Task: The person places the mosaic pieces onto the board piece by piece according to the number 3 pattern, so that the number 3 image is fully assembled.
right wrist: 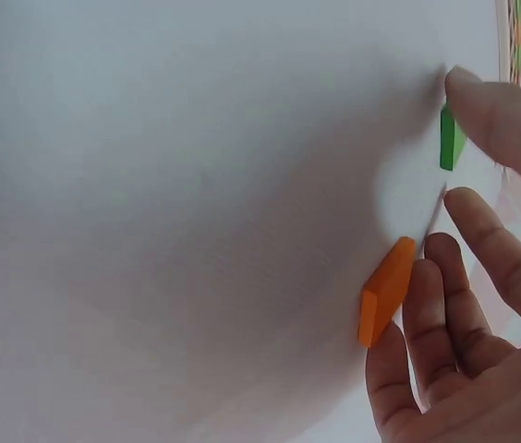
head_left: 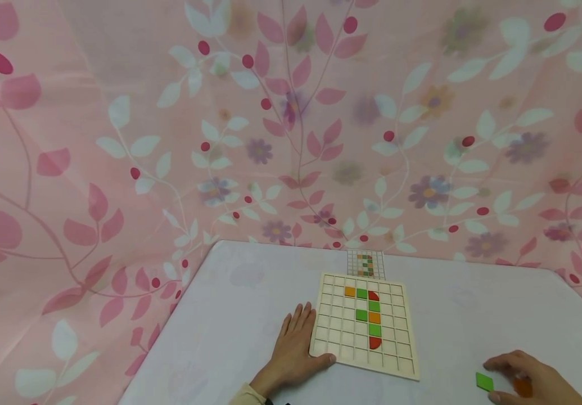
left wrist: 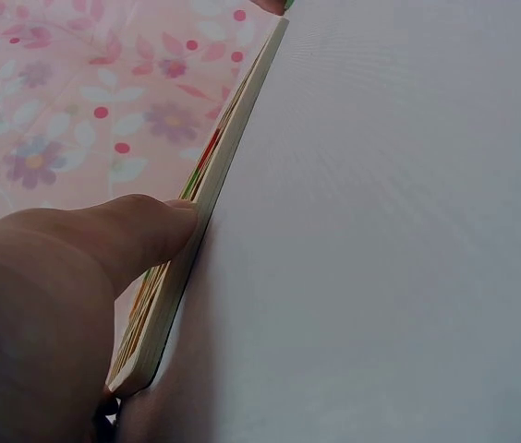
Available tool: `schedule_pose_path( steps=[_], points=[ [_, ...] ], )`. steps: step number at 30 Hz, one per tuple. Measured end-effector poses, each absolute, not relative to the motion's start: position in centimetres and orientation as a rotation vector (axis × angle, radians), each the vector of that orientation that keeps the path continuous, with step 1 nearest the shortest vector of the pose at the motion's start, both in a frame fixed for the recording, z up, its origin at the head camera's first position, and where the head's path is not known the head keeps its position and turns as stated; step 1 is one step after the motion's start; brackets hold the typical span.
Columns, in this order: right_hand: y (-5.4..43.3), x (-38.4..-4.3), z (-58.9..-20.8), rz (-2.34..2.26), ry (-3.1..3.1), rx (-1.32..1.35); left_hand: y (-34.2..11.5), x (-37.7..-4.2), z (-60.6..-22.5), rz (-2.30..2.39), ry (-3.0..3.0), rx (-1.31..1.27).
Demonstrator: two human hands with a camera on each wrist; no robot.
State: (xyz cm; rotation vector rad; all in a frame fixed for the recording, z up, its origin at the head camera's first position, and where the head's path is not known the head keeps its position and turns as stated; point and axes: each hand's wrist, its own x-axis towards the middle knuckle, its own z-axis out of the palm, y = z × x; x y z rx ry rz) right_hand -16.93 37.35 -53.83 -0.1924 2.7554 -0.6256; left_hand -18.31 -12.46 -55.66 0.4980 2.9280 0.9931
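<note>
A square wooden grid board (head_left: 333, 332) lies on the table, with several green, orange and red pieces in its cells. My left hand (head_left: 296, 349) rests at its left side, fingers extended along the edge and the thumb touching the front edge. To the right, my right hand (head_left: 533, 377) hovers low with loosely bent fingers. A loose green tile (head_left: 484, 382) lies between its spread thumb and index finger. Beneath the hand is an orange tile (right wrist: 388, 293), close to the smaller fingers; whether they touch it I cannot tell.
Behind the board lies a printed pattern card (head_left: 352, 270) showing a similar coloured grid. The white table (head_left: 250, 281) meets a pink floral curtain (head_left: 291, 140) at the back and left.
</note>
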Motion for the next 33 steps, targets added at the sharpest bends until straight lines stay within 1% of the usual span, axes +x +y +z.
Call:
schedule_pose_path(
  steps=[8, 15, 27, 33],
  points=[
    [37.2, -16.8, -54.9, -0.664, 2.784, -0.113, -12.5, -18.4, -55.8, 0.972, 2.94, 0.483],
    [37.1, -16.5, -55.4, -0.711, 2.818, -0.118, -12.4, -18.5, -55.7, 0.934, 2.923, 0.467],
    [36.8, -17.1, -55.4, -0.707, 2.74, -0.111, -12.6, -18.6, -56.3, 0.922, 2.945, 0.472],
    [35.9, -17.0, -55.1, -0.75, 2.712, -0.017, -12.6, -18.5, -56.3, 0.945, 2.937, 0.492]
  ],
)
